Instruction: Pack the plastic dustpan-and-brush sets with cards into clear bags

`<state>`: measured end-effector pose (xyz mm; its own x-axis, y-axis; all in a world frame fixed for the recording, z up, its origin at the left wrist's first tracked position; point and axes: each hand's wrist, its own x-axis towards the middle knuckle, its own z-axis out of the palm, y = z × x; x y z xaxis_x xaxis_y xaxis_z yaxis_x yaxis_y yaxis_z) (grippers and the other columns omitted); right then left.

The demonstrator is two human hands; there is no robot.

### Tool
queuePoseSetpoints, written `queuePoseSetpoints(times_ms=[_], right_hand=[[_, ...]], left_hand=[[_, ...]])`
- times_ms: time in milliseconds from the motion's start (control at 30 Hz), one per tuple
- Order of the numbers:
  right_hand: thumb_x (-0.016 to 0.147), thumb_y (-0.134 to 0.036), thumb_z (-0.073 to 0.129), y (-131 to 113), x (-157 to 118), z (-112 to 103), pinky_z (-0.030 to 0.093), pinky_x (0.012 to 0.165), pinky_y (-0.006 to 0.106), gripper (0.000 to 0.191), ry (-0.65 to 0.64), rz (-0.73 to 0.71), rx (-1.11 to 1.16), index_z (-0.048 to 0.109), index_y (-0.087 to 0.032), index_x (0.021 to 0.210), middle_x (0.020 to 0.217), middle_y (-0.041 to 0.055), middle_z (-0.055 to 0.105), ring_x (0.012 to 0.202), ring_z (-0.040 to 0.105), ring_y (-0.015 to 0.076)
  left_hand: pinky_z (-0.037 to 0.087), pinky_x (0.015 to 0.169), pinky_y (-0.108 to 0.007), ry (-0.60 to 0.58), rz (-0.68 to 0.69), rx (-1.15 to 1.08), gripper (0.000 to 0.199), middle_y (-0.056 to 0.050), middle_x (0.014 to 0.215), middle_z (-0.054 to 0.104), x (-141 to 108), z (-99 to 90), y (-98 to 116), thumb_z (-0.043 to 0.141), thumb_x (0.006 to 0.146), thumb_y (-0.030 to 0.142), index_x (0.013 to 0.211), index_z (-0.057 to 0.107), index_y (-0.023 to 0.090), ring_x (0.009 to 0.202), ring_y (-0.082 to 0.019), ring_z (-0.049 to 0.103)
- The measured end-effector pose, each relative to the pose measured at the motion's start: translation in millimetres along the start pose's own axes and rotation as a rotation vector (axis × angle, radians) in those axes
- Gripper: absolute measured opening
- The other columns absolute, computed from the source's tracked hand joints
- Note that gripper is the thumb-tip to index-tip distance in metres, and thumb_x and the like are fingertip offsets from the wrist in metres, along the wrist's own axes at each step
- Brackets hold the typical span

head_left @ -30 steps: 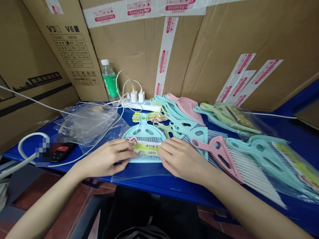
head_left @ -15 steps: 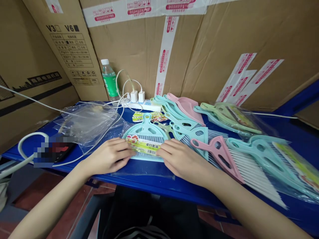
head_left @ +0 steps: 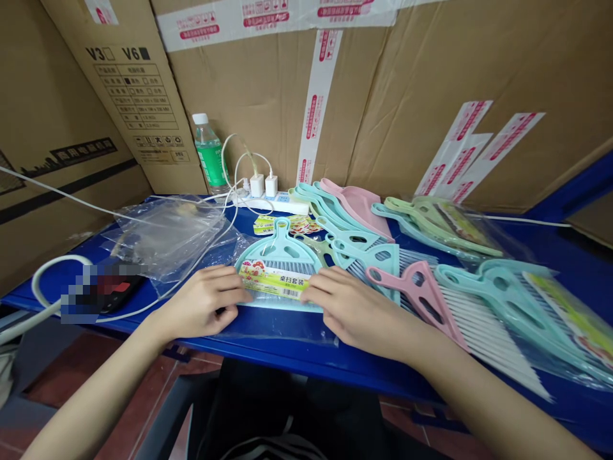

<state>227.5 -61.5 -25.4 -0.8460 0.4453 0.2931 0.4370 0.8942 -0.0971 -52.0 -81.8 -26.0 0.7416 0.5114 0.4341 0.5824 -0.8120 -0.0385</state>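
A light blue dustpan with a grey-bristled brush lies in a clear plastic bag at the table's front edge. Across its lower part sits a green and white label card with red mushrooms. My left hand has its fingers curled at the left edge of the package. At the right end of the card, my right hand has its fingers bent on the package. Both hands' fingertips are closed, on the bag and card edges.
Loose brushes, including a pink one, and dustpans lie to the right, beside bagged sets. At left are clear bags and a black device. Behind stand a bottle and a power strip.
My left hand has shifted slightly left and my right hand slightly right along the package, so more of the label's left end shows. The other items lie as before.
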Motion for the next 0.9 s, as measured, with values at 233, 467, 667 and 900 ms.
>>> queuePoseSetpoints(times_ms=[233, 467, 667, 900], right_hand=[[0.087, 0.000, 0.050, 0.1, 1.1, -2.0, 0.047, 0.077, 0.035, 0.022, 0.002, 0.015, 0.065, 0.063, -0.018, 0.090, 0.086, 0.0042, 0.065, 0.083, 0.058, 0.0194], [0.079, 0.004, 0.050, 0.9, -0.7, -3.4, 0.047, 0.082, 0.037, 0.030, -0.005, 0.044, 0.174, 0.064, -0.019, 0.091, 0.088, 0.0040, 0.065, 0.089, 0.059, 0.0196], [0.074, 0.008, 0.047, -1.2, -2.2, -4.5, 0.046, 0.084, 0.035, 0.037, -0.025, 0.056, 0.202, 0.064, -0.020, 0.091, 0.087, 0.0031, 0.064, 0.090, 0.059, 0.0190], [0.074, 0.008, 0.050, -2.5, -4.1, -6.6, 0.047, 0.084, 0.035, 0.035, -0.046, 0.076, 0.187, 0.065, -0.018, 0.091, 0.089, 0.0043, 0.066, 0.094, 0.058, 0.0213]], left_hand=[[0.049, 0.065, -0.027, -0.016, -0.013, -0.044, 0.027, -0.001, 0.069, 0.064, 1.8, -1.9, -0.3, 0.042, 0.090, 0.013, 0.085, 0.068, 0.020, 0.064, -0.013, 0.057], [0.050, 0.069, -0.027, -0.062, -0.057, -0.086, 0.025, -0.002, 0.073, 0.065, 1.3, -3.4, -1.0, 0.044, 0.093, 0.016, 0.087, 0.068, 0.020, 0.068, -0.013, 0.059], [0.048, 0.066, -0.026, -0.073, -0.055, -0.134, 0.027, -0.003, 0.075, 0.064, 1.6, -5.6, -2.7, 0.040, 0.088, 0.011, 0.081, 0.064, 0.020, 0.068, -0.014, 0.056], [0.046, 0.069, -0.028, -0.066, -0.101, -0.129, 0.026, -0.002, 0.071, 0.063, -1.4, -11.6, -3.1, 0.043, 0.087, 0.010, 0.074, 0.064, 0.021, 0.071, -0.016, 0.051]])
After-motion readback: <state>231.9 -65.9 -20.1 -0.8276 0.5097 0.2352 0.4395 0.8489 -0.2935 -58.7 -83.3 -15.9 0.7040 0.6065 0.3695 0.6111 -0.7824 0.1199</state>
